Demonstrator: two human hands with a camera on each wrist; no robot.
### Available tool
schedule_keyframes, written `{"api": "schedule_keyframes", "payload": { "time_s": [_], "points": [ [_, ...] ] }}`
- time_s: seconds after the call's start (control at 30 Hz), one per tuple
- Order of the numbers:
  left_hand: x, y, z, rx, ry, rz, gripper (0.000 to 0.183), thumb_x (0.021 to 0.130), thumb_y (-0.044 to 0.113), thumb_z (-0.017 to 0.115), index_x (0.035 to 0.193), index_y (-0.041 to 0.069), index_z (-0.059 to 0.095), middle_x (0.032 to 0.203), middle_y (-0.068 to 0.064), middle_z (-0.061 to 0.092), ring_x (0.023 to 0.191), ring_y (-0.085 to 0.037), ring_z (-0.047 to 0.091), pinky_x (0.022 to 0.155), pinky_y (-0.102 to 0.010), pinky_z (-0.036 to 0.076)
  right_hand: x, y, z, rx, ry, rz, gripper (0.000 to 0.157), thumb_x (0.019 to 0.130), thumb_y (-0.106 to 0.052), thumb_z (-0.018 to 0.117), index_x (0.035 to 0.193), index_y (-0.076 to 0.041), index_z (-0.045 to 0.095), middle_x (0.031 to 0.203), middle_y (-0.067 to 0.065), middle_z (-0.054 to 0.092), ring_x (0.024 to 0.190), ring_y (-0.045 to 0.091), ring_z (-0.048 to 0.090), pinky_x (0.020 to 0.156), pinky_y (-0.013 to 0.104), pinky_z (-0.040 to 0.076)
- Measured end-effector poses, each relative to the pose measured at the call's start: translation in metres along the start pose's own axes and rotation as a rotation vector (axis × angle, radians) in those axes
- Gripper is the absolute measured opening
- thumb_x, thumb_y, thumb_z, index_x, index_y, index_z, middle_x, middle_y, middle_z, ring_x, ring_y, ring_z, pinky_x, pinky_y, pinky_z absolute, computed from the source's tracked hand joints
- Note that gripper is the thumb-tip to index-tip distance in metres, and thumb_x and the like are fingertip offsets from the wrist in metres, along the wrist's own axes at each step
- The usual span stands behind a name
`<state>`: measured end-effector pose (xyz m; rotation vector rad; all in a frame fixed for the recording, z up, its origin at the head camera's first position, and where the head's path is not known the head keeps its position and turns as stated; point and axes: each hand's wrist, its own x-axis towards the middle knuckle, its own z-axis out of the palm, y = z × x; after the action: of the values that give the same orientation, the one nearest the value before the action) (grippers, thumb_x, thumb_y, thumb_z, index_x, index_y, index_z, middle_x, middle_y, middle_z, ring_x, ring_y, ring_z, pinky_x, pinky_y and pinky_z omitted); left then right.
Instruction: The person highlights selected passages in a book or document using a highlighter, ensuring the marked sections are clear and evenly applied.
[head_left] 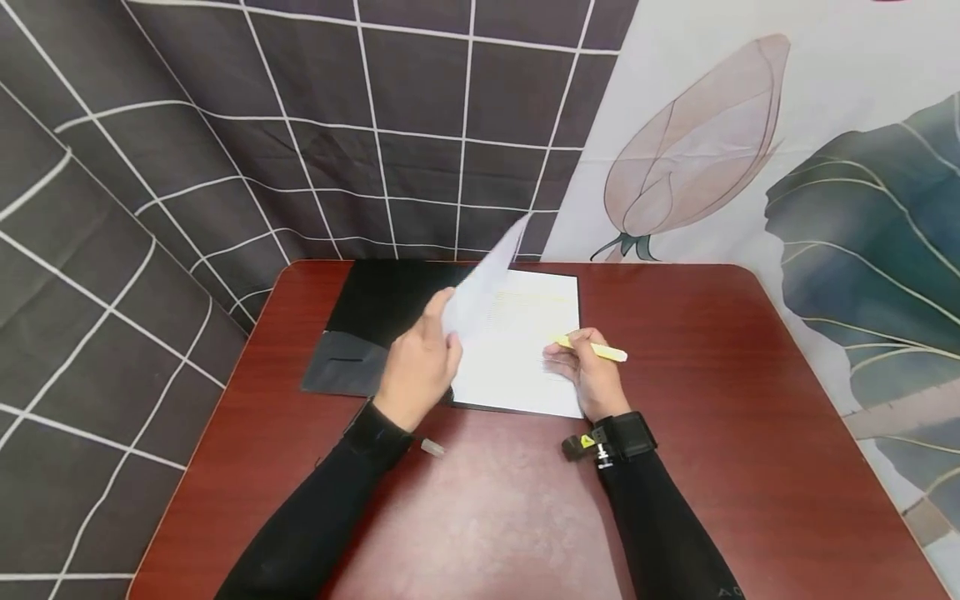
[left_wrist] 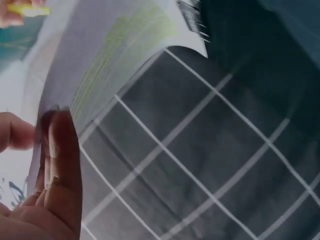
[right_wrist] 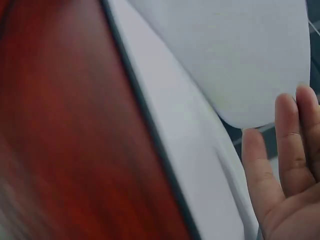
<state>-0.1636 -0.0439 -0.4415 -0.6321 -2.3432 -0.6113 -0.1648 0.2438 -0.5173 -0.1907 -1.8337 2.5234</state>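
My left hand (head_left: 417,367) pinches the edge of a white sheet (head_left: 480,287) between thumb and fingers, and the sheet stands raised and curved over the pages (head_left: 517,375). Yellow-green strokes (left_wrist: 120,45) cover part of that sheet in the left wrist view. My right hand (head_left: 594,375) holds a yellow highlighter (head_left: 611,354) at the right side of the pages. Under the papers lies an open black folder (head_left: 390,300), its left cover bearing a grey pocket (head_left: 345,364). In the right wrist view, several fingers (right_wrist: 289,145) extend beside the lifted paper (right_wrist: 240,50); the highlighter is out of that view.
The folder lies on a reddish-brown table (head_left: 712,375). Behind it and to the left hangs a dark cloth (head_left: 420,92) with a white grid, and a white flower-print cloth (head_left: 690,150) hangs at the right. A metal clip (left_wrist: 191,20) shows at the sheet's corner.
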Motion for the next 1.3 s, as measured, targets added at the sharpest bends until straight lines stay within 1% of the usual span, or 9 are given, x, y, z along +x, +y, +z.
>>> {"api": "schedule_keyframes", "payload": {
  "time_s": [0.07, 0.17, 0.33, 0.57, 0.83, 0.93, 1.07, 1.2, 1.3],
  "points": [
    [-0.005, -0.008, -0.007, 0.000, -0.001, -0.016, 0.054, 0.100, -0.004, 0.075, 0.149, 0.005, 0.057, 0.091, -0.022, 0.073, 0.056, -0.029, 0.062, 0.052, -0.042, 0.059, 0.001, 0.002, 0.005, -0.102, 0.027, 0.010, 0.016, 0.119, -0.018, 0.053, 0.105, -0.013, 0.059, 0.085, -0.008, 0.081, 0.087, 0.009, 0.080, 0.092, 0.026, 0.066],
    [-0.015, -0.016, -0.016, 0.028, -0.041, -0.036, 0.031, 0.100, -0.004, 0.074, 0.131, 0.003, 0.074, 0.081, -0.018, 0.067, 0.057, -0.027, 0.060, 0.051, -0.040, 0.056, 0.002, 0.004, 0.009, -0.272, 0.074, 0.044, 0.019, 0.115, -0.018, 0.060, 0.097, -0.014, 0.063, 0.081, -0.010, 0.075, 0.082, 0.008, 0.074, 0.085, 0.022, 0.061],
    [-0.035, -0.021, -0.029, 0.058, -0.089, -0.101, 0.015, 0.100, 0.001, 0.076, 0.112, -0.001, 0.085, 0.076, -0.017, 0.073, 0.060, -0.026, 0.063, 0.054, -0.038, 0.057, 0.003, 0.003, 0.007, -0.469, 0.071, 0.111, 0.021, 0.114, -0.023, 0.063, 0.097, -0.010, 0.064, 0.083, -0.008, 0.067, 0.084, 0.010, 0.067, 0.081, 0.019, 0.055],
    [-0.058, -0.029, -0.037, 0.065, -0.142, -0.212, 0.017, 0.098, 0.007, 0.079, 0.112, 0.000, 0.087, 0.076, -0.018, 0.077, 0.060, -0.027, 0.065, 0.055, -0.040, 0.058, 0.003, -0.001, 0.001, -0.434, 0.063, 0.145, 0.018, 0.113, -0.021, 0.063, 0.102, -0.007, 0.064, 0.079, -0.008, 0.071, 0.080, 0.006, 0.072, 0.081, 0.018, 0.063],
    [-0.070, -0.040, -0.042, 0.054, -0.364, -0.363, 0.022, 0.102, 0.018, 0.079, 0.110, 0.000, 0.087, 0.091, -0.020, 0.085, 0.079, -0.036, 0.080, 0.069, -0.052, 0.067, 0.006, -0.004, -0.006, -0.449, 0.090, 0.130, 0.018, 0.113, -0.022, 0.060, 0.106, -0.005, 0.061, 0.083, -0.007, 0.072, 0.080, 0.006, 0.072, 0.082, 0.018, 0.064],
    [-0.070, -0.044, -0.044, 0.027, -0.478, -0.417, 0.027, 0.104, 0.023, 0.077, 0.088, 0.002, 0.082, 0.071, -0.009, 0.071, 0.064, -0.023, 0.063, 0.061, -0.043, 0.058, 0.007, -0.003, -0.006, -0.441, 0.097, 0.122, 0.019, 0.113, -0.022, 0.060, 0.106, -0.005, 0.062, 0.083, -0.008, 0.073, 0.080, 0.006, 0.072, 0.082, 0.018, 0.063],
    [-0.069, -0.049, -0.046, -0.005, -0.636, -0.466, 0.045, 0.107, 0.026, 0.072, 0.066, 0.010, 0.061, 0.058, 0.001, 0.038, 0.059, -0.016, 0.033, 0.057, -0.034, 0.036, 0.006, -0.001, -0.005, -0.421, 0.105, 0.138, 0.017, 0.113, -0.021, 0.060, 0.106, -0.006, 0.062, 0.082, -0.008, 0.072, 0.079, 0.006, 0.072, 0.081, 0.018, 0.063],
    [-0.063, -0.048, -0.044, 0.041, -0.712, -0.454, 0.047, 0.107, 0.031, 0.073, 0.065, 0.013, 0.065, 0.055, 0.000, 0.046, 0.056, -0.017, 0.042, 0.056, -0.033, 0.035, 0.005, 0.001, -0.006, -0.419, 0.093, 0.148, 0.017, 0.114, -0.022, 0.060, 0.107, -0.007, 0.062, 0.082, -0.008, 0.072, 0.080, 0.006, 0.072, 0.082, 0.018, 0.063],
    [-0.050, -0.042, -0.036, 0.124, -0.689, -0.371, 0.050, 0.106, 0.032, 0.075, 0.062, 0.011, 0.065, 0.054, -0.004, 0.052, 0.054, -0.020, 0.048, 0.052, -0.035, 0.038, 0.004, 0.002, -0.008, -0.410, 0.104, 0.130, 0.017, 0.114, -0.022, 0.060, 0.105, -0.008, 0.062, 0.081, -0.008, 0.072, 0.079, 0.006, 0.072, 0.081, 0.018, 0.063]
  ]
}}
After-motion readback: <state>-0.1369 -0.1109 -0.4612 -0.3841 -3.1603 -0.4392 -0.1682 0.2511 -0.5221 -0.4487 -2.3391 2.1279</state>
